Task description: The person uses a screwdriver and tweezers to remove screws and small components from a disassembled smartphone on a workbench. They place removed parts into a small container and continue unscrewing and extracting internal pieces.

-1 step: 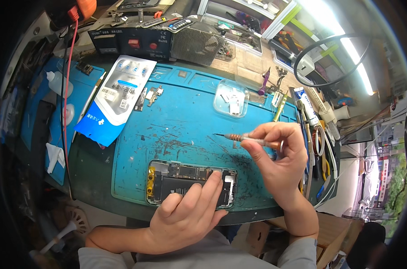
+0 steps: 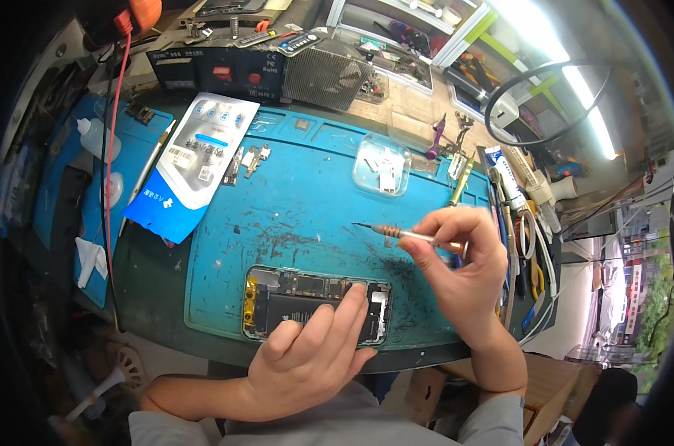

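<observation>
An opened smartphone (image 2: pixel 276 303) lies flat near the front edge of the blue work mat (image 2: pixel 292 208), its black battery, circuit board and a yellow part at the left end exposed. My left hand (image 2: pixel 303 364) leans over its lower right part with fingers stretched out; the fingertips touch the board near the right end, hiding part of the inside. Above and to the right, my right hand (image 2: pixel 467 264) pinches a thin screwdriver (image 2: pixel 389 232) between thumb and fingers. Its dark tip points left, over the mat and apart from the phone.
A clear plastic box (image 2: pixel 381 165) with small white parts stands at the back of the mat. Small metal phone parts (image 2: pixel 254 160) lie beside a blue and silver packet (image 2: pixel 196 163). Tools (image 2: pixel 526 238) crowd the right side. A red cable (image 2: pixel 112 156) hangs at left.
My right hand's fingers have shifted slightly on the screwdriver, and it is tilted a little differently. My left hand and the phone have not moved.
</observation>
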Demonstrator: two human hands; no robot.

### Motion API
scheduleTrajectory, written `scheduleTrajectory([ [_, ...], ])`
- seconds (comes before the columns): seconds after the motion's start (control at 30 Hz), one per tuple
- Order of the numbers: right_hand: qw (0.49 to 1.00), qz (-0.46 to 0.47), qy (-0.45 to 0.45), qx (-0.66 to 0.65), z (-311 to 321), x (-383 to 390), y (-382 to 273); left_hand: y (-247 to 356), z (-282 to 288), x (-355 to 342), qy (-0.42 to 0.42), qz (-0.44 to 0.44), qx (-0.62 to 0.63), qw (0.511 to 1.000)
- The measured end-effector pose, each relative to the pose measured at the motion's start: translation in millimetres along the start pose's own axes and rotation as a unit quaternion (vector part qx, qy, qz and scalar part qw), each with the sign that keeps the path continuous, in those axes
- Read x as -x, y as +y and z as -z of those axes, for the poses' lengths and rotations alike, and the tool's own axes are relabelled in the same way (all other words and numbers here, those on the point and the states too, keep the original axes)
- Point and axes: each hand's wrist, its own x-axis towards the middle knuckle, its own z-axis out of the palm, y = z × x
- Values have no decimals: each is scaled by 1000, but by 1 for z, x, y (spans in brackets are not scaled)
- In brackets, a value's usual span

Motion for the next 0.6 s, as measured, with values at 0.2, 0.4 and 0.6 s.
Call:
scheduleTrajectory([
  [0.2,949,39,-236,206,13,-4,-10,0,-2,2,11,-1,13,1000],
  [0.4,879,74,-318,347,-1,-15,-26,-2,-3,2,17,-7,13,1000],
  [0.6,880,31,-320,349,13,-17,-30,-2,-3,3,14,-7,12,1000],
])
